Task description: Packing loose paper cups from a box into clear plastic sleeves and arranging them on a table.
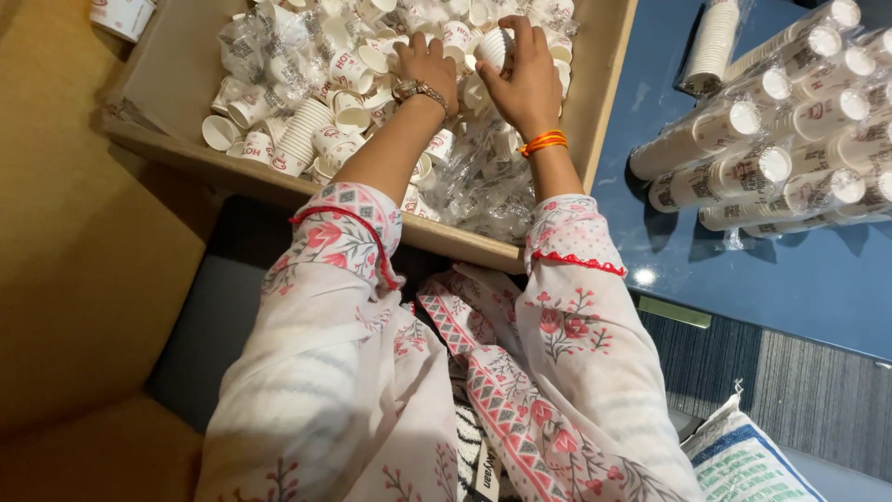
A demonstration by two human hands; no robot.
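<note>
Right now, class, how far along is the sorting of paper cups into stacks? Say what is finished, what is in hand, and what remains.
Done: wrapped cup stacks lie piled on the blue table. In hand: the right hand holds a small white cup over the cardboard box, and the left hand rests on the loose cups. Left: many loose cups and empty plastic sleeves fill the box.

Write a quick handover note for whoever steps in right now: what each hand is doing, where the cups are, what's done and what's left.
Left hand: palm down on the loose paper cups in the cardboard box; no grip visible.
Right hand: holds a short stack of cups over the box.
Done: wrapped cup sleeves lie piled on the blue table.
Left: many loose cups and empty plastic wrappers remain in the box.
</note>
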